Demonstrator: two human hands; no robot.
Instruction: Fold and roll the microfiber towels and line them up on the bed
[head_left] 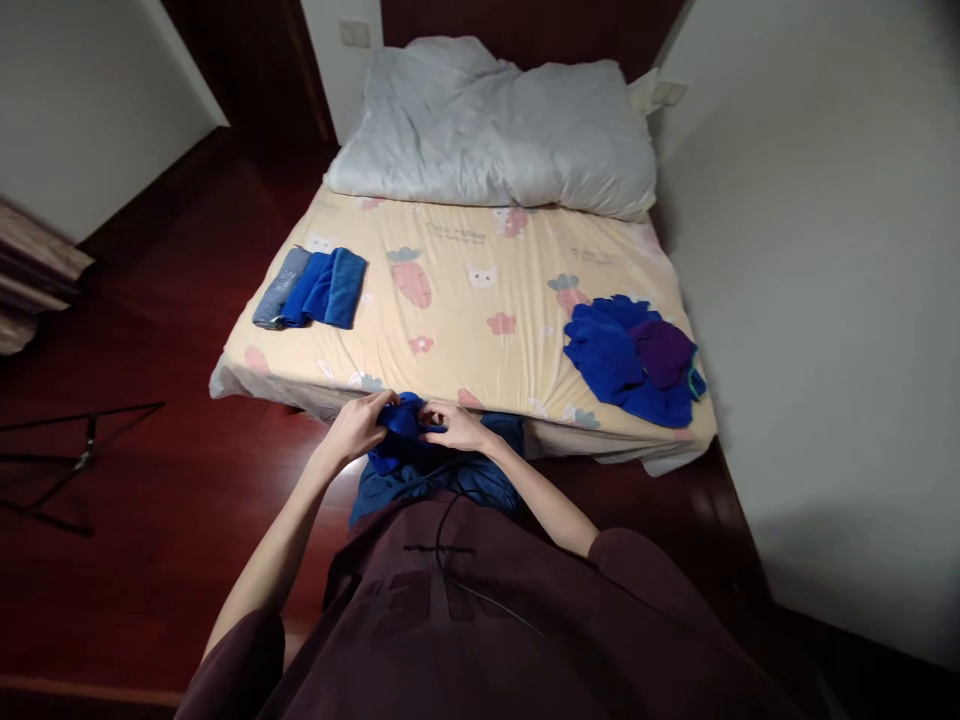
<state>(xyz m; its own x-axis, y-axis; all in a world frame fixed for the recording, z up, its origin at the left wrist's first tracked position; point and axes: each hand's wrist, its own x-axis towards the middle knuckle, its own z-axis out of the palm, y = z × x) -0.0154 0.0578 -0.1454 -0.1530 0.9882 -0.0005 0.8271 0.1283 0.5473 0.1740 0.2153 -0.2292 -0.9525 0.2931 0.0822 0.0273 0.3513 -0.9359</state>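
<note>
A bunched blue towel [405,418] is held in front of my body, just off the near edge of the bed. My left hand [361,428] grips its left side with curled fingers. On the other side, my right hand [452,426] pinches the cloth between thumb and fingers. Part of the cloth hangs below my hands, over my blue trousers. Toward the left of the bed lie several folded towels side by side, a grey one [282,288] and blue ones [335,288]. A loose heap of blue cloths [606,352] lies at the right, with a purple cloth [664,352] on it.
The bed has a yellow sheet [465,310] with carrot and flower prints. A pale grey quilt [495,130] is piled at its head. A white wall [817,300] runs along the right. A thin black metal stand [86,455] is on the dark red floor [187,480] at left.
</note>
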